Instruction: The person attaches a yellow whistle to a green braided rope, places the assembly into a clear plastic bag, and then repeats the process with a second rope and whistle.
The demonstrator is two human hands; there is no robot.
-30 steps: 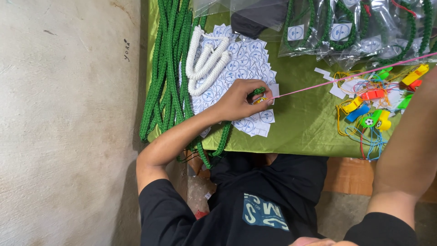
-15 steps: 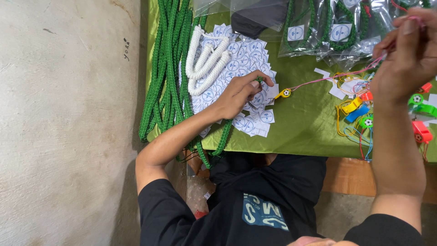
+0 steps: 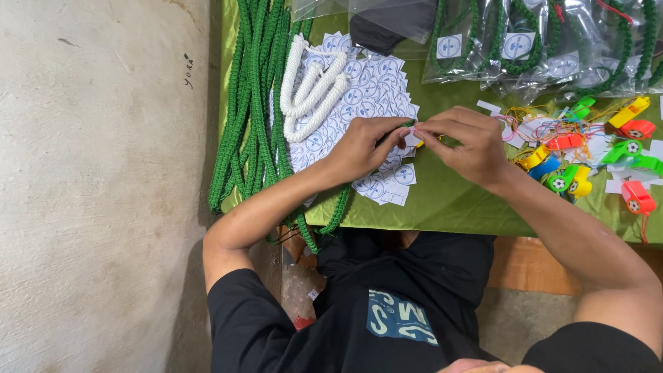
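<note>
My left hand (image 3: 362, 148) and my right hand (image 3: 461, 141) meet fingertip to fingertip over the green tablecloth (image 3: 449, 200). Between them they pinch the end of a green braided cord (image 3: 407, 125) and a thin string. A bit of yellow (image 3: 419, 144) shows just under the fingers; I cannot tell what it is. The hands hover over the right edge of a pile of small white paper labels with blue round prints (image 3: 376, 90). Two white braided cords (image 3: 311, 90) lie on that pile.
Several long green braided cords (image 3: 255, 103) hang over the table's left edge. Coloured plastic whistles with strings (image 3: 587, 159) lie in a heap at the right. Clear bags holding green cords (image 3: 525, 41) line the far side. A bare concrete surface (image 3: 103, 173) is at the left.
My right hand, which was stretched out to the upper right pulling a thin string taut, has come in to the left and now meets my left hand. The left hand stayed over the labels.
</note>
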